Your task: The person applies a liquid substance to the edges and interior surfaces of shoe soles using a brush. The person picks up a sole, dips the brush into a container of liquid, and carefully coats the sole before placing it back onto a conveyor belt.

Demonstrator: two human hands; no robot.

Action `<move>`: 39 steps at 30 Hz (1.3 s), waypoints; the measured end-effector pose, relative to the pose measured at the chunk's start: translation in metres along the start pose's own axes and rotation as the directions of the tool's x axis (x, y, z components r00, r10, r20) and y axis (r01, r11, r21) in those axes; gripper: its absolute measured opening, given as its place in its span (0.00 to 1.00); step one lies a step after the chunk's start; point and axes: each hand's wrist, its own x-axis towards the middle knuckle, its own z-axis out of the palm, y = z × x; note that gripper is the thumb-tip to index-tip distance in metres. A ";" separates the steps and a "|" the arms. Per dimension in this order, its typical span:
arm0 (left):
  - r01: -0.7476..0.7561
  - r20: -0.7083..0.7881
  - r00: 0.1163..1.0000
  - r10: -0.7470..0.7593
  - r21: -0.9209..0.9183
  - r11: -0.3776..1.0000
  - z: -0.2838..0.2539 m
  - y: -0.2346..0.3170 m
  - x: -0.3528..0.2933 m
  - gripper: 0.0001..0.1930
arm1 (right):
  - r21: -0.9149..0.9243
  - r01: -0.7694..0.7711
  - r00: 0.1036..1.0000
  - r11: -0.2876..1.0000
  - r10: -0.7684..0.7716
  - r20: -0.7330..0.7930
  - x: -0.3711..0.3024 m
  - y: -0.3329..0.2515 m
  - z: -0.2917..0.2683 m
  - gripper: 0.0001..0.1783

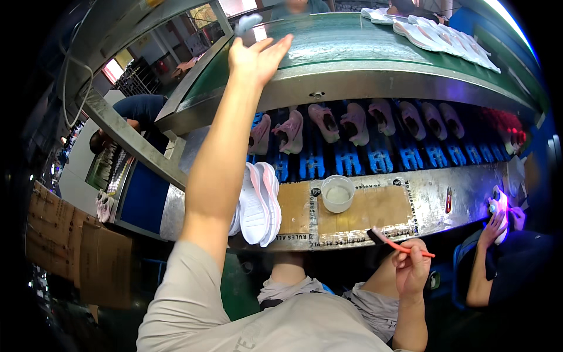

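My left hand (258,57) reaches far out over the upper belt, its fingers spread and holding nothing that I can see. Just beyond its fingertips is a small, blurred blue-white thing (248,23) whose kind I cannot make out. In my right hand (412,267), low at the right above my lap, is a brush (400,246) with an orange-red handle and dark bristles. Its head points left, towards the bench edge. A round white tub (337,194) with pale contents stands on the cardboard (375,206). White shoe soles with pink edges (258,202) lie beside my left forearm.
Several pink shoes (325,123) sit on blue holders under the upper belt (334,44). More white soles (446,41) lie on that belt at the far right. A small red-handled tool (448,200) rests on the metal bench. At right, another person's hands (495,226) hold a lit shoe.
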 end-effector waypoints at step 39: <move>0.118 0.001 0.993 -0.118 -0.006 0.993 -0.226 -0.063 -0.362 0.50 | -0.915 0.314 0.943 0.255 0.031 0.333 0.106 0.031 0.110 0.11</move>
